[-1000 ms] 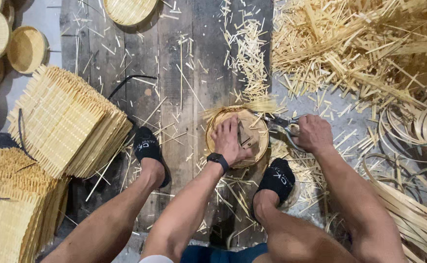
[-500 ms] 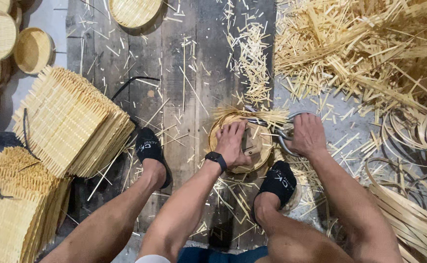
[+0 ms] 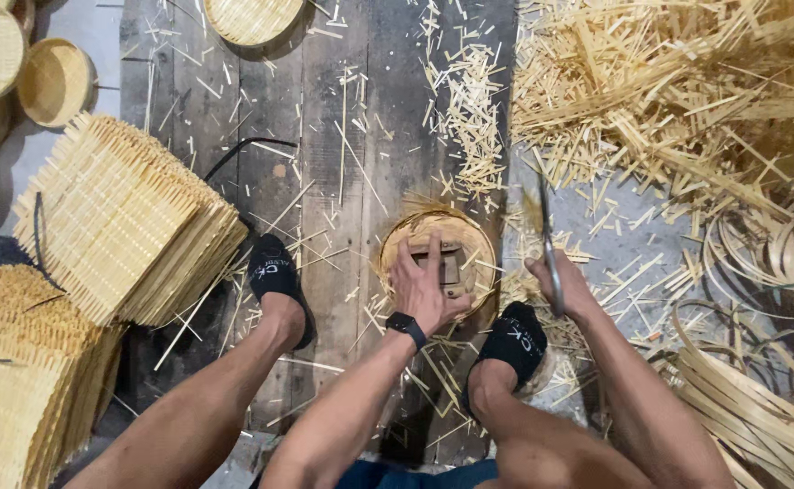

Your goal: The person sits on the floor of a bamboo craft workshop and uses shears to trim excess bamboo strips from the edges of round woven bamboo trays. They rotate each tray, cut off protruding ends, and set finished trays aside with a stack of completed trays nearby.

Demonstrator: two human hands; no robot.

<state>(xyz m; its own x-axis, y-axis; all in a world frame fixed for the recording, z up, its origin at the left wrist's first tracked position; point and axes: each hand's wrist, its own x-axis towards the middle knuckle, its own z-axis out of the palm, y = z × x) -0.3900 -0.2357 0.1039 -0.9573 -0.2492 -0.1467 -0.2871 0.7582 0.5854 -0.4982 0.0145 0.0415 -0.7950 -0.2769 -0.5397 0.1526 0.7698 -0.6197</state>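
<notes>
Under the left hand [image 3: 428, 288], palm spread flat, a round woven bamboo tray [image 3: 439, 258] lies on the plank floor [image 3: 342, 136]. Just right of it, the right hand [image 3: 562, 285] grips a long blade [image 3: 546, 237], raised upright.

Bamboo-weaving workshop, floor-level craft setup. Work is done seated low over dark, worn wooden planks [image 3: 324, 136] laid on a grey floor [image 3: 632, 244]. Planks littered with short bamboo offcuts [image 3: 469, 109]. Large heap of loose split bamboo strips [image 3: 687, 91] piled to the upper right; coiled bamboo hoops and long bands [image 3: 759, 344] lower right. Thick stacks of square woven mats [image 3: 116, 226] at left, more below them [image 3: 16, 380]. Finished small round baskets [image 3: 52, 81] stacked top left, another round woven tray [image 3: 252, 18] at top. Raw stock, half-made pieces and finished goods all share one floor.
</notes>
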